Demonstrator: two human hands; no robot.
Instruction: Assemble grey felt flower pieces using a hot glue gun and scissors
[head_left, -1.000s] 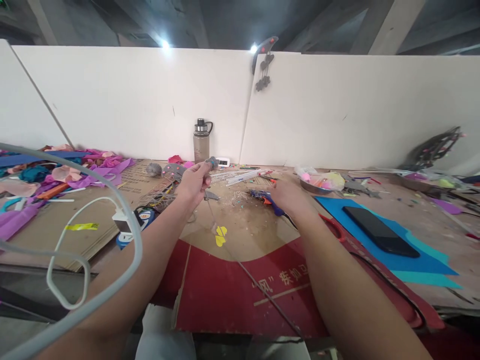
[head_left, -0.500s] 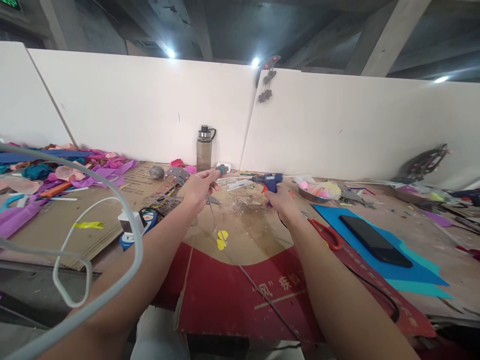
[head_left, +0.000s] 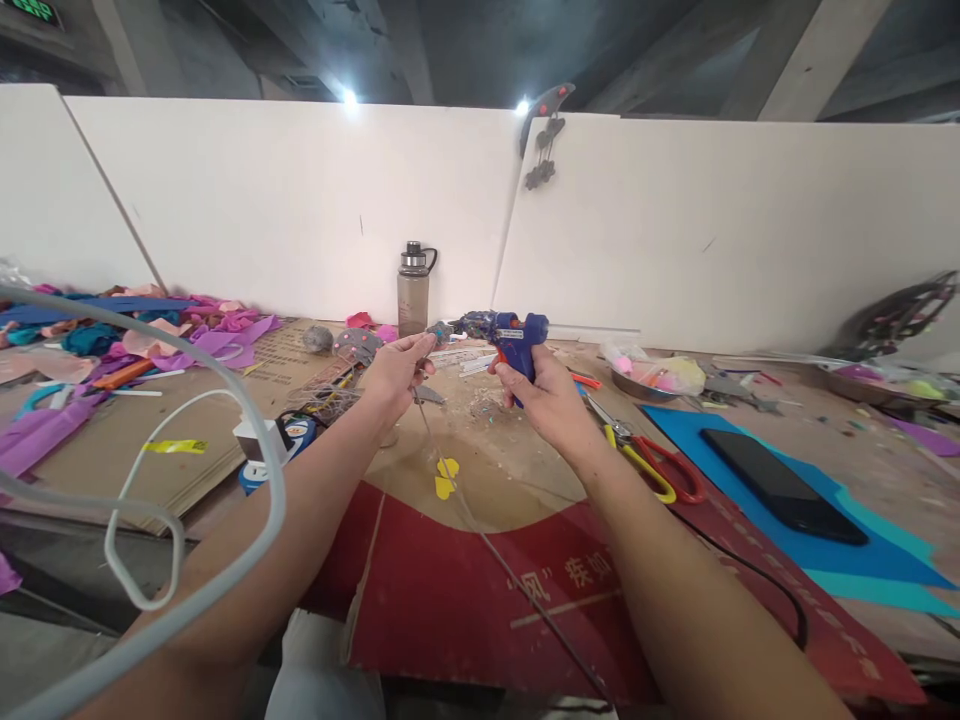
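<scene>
My right hand [head_left: 546,398] is wrapped round the grip of a blue hot glue gun [head_left: 514,340], whose tip points left. My left hand [head_left: 399,375] pinches a long thin grey wire [head_left: 487,540] that runs down and right across the red board. A small grey-teal piece [head_left: 441,330] shows just past the left fingertips, close to the nozzle; whether the two touch I cannot tell. Beneath the hands lies a yellow heart-shaped cutout [head_left: 447,478], partly crossed by the wire.
A water bottle [head_left: 413,290] stands by the white partition [head_left: 285,200]. To the right are red-handled scissors [head_left: 671,465], yellow-handled pliers [head_left: 646,478], a phone [head_left: 784,485] on blue sheets and a bowl [head_left: 645,388]. Left lie a tape measure [head_left: 298,437], purple scraps [head_left: 232,340] and a looping white cable [head_left: 274,470].
My right hand has brought the glue gun left and up, so its nozzle is now near the piece at my left fingertips. The left hand has hardly moved.
</scene>
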